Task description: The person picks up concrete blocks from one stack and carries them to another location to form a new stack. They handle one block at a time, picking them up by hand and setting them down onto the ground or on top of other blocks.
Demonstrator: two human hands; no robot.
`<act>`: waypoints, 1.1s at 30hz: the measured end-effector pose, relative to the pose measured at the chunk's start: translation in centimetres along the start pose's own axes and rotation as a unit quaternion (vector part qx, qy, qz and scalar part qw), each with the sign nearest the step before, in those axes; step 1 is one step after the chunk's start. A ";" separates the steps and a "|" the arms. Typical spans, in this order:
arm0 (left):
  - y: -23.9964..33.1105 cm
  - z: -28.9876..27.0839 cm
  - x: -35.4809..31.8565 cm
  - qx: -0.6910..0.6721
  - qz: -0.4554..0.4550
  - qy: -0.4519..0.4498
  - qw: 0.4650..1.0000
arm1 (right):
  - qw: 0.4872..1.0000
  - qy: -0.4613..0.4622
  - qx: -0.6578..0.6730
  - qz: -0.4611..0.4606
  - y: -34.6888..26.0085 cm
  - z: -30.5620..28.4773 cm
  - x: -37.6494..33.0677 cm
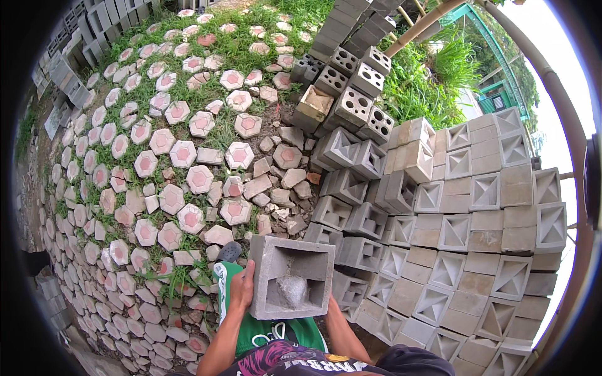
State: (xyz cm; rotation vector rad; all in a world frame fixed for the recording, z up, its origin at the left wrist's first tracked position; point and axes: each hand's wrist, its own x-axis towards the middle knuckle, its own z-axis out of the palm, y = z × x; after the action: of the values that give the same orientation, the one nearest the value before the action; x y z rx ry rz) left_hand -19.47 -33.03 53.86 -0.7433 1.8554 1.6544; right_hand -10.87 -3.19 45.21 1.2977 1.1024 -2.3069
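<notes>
Concrete block (292, 276) held up by green shorts (307, 330), near the right edge of the paving (163, 141), left of stacked blocks (454, 232). Left hand (246, 281) clamps left side; right hand (332, 307), mostly hidden, the right.

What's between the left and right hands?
A grey block, as the head view shows. The left hand grips its left side; the right hand, mostly hidden, is at its right side.
</notes>
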 end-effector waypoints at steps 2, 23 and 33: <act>1.7 1.5 0.2 0.013 -0.008 -0.007 1.000 | 1.000 -0.006 0.001 0.005 -1.6 -0.8 0.6; 9.2 5.9 5.3 -0.063 0.076 0.039 0.994 | 0.992 -0.120 -0.027 0.032 -11.1 7.3 8.7; 10.7 -3.0 13.1 -0.173 0.043 0.068 0.982 | 0.982 -0.164 -0.086 0.016 -14.4 23.0 11.6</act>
State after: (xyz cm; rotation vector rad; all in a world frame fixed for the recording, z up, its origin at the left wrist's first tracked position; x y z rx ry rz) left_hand -36.39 -35.62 52.37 -0.9511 1.7295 2.0588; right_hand -39.47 -8.79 49.76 0.8273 1.1267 -2.2392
